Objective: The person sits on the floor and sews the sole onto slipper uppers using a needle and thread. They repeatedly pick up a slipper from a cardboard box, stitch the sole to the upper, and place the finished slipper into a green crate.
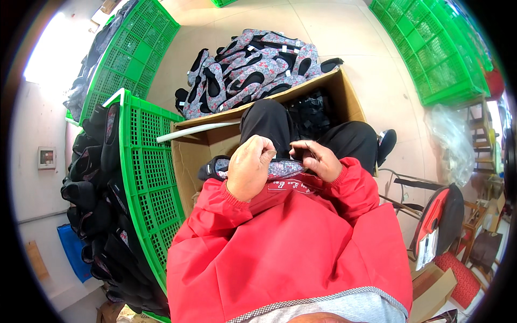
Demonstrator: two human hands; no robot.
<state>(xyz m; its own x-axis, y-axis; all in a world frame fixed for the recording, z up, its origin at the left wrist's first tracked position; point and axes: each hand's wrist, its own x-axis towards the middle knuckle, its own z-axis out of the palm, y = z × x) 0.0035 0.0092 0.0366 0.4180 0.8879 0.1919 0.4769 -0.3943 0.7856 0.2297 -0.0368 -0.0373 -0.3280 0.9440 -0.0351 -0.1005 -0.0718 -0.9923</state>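
- Over the lap, between both hands, lay the floral cloth shoe (pixel 288 169) — soft, light and floppy by its look, best taken at the rim of its opening.
- The left hand (pixel 249 167) was clenched on that rim.
- The right hand (pixel 319 160) pinched the fabric with curled fingers, above the cardboard box (pixel 189 156).

Hidden under the hands

The left hand (pixel 249 167) and right hand (pixel 318 160) cover most of the floral shoe (pixel 285 169); its toe cannot be seen.
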